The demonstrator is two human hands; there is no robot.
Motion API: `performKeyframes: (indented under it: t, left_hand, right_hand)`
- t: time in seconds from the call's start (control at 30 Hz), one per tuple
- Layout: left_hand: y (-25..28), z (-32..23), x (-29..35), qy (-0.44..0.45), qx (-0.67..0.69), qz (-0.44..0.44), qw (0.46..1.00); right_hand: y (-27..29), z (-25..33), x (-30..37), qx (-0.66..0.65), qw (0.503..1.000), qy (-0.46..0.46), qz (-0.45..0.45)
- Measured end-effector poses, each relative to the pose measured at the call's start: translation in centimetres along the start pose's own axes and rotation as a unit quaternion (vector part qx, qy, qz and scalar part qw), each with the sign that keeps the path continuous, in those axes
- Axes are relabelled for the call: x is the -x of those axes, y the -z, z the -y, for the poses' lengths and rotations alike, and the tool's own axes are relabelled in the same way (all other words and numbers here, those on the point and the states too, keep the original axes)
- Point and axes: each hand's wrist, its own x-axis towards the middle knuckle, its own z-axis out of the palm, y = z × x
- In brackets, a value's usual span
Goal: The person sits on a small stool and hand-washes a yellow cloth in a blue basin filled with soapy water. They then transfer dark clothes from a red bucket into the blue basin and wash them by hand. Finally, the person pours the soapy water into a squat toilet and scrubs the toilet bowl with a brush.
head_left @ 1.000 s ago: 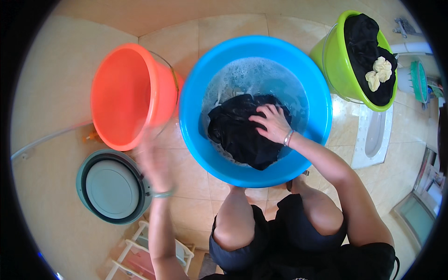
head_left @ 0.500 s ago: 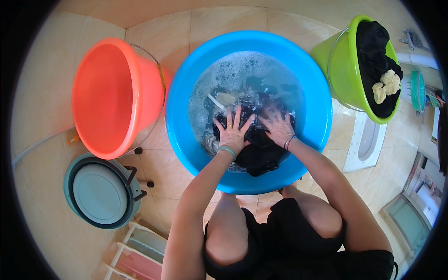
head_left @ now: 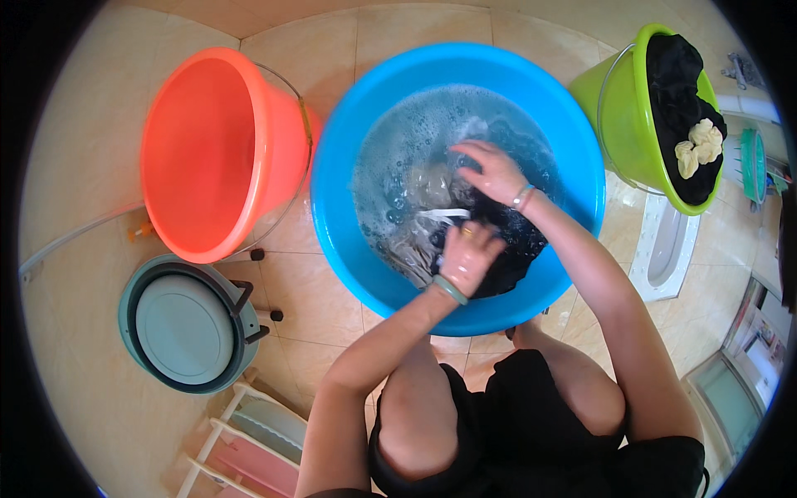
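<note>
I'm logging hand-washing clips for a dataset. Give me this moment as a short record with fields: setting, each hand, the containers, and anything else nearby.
setting: tiled floor, person squatting over the blue basin
left hand: left hand gripping the dark wet garment in soapy water
right hand: right hand pressing on the laundry further back in the basin
basin contents: sudsy water, dark garment, a paler cloth
orange bucket: left of the basin, nothing seen inside
green bucket: right of the basin, holds dark clothing and a cream item
grey-green tub: lower left

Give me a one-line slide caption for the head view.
Both hands, left and right, work dark wet laundry in a blue basin of soapy water.
</note>
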Motion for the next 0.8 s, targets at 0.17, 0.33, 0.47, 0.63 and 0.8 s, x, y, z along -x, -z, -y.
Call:
performKeyframes:
  t: [0.17,0.33,0.47,0.63,0.8]
  left_hand:
    - [0.3,-3.4,1.2,-0.122,0.113,0.148,0.975]
    - [3.5,1.2,0.2,-0.047,0.21,-0.084,0.973]
    - [3.4,6.6,1.7,0.343,0.033,0.037,0.938]
    - [5.4,9.3,1.3,0.368,0.117,0.244,0.89]
    - [12.4,8.2,-0.7,0.309,0.339,-0.002,0.888]
  right_hand:
    - [-2.1,0.5,0.4,0.142,0.969,-0.134,0.151]
    - [-2.2,-5.0,5.7,-0.237,0.934,-0.265,0.037]
    - [-0.9,-3.8,8.7,-0.541,0.751,-0.343,-0.157]
    - [2.7,-0.8,10.0,-0.671,0.644,-0.304,-0.207]
    - [7.6,3.1,8.9,-0.664,0.679,-0.247,-0.193]
